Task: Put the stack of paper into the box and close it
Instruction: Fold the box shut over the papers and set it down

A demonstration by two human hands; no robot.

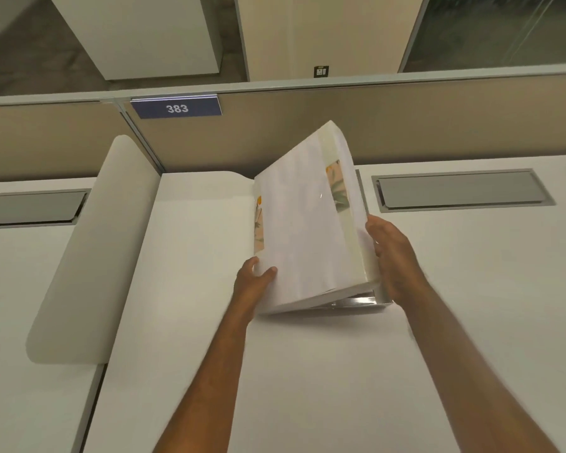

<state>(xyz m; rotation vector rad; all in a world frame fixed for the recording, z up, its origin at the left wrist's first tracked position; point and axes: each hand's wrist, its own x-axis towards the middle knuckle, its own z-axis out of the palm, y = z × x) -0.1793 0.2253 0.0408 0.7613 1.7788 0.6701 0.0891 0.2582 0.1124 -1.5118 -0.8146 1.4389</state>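
left hand (254, 282): grips stack of paper (303, 223) near corner | right hand (394, 256): grasps its right edge | stack tilted above desk (307, 371)

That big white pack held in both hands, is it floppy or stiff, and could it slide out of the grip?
The pack probably handles stiffly: tilted up on its near edge, its face stays flat, without sagging. It is likely fairly heavy, since the left hand and the right hand both steady it. Its wrapping looks smooth and faintly glossy, so it may be slippery.
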